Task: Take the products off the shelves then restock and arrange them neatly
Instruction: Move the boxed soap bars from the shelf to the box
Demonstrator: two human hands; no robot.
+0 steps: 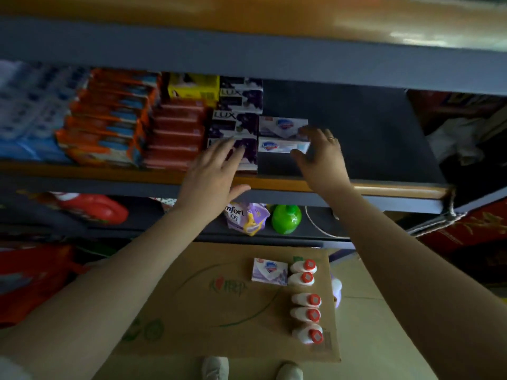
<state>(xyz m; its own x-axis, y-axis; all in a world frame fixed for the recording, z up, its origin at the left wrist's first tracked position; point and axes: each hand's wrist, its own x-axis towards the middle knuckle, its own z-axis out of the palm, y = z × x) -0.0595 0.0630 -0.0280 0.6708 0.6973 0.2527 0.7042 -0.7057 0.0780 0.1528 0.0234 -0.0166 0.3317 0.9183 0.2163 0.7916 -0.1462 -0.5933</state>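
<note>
Two white-and-lilac soap boxes (284, 135) sit stacked on the dark middle shelf (356, 138), next to a row of purple LUX boxes (236, 122). My right hand (321, 157) curls around the right end of the soap stack, thumb below and fingers above. My left hand (216, 171) lies flat with straight fingers against the front LUX box. One more soap box (269, 271) and several white bottles with red caps (306, 297) rest on a flattened cardboard box (219, 311) on the floor.
Red boxes (178, 133), orange packs (109, 116), a yellow box (193, 87) and blue-white packs (27, 105) fill the shelf's left part. The lower shelf holds a Comfort pouch (247, 218), a green bottle (286, 219) and a red bottle (93, 207). The shelf's right half is bare.
</note>
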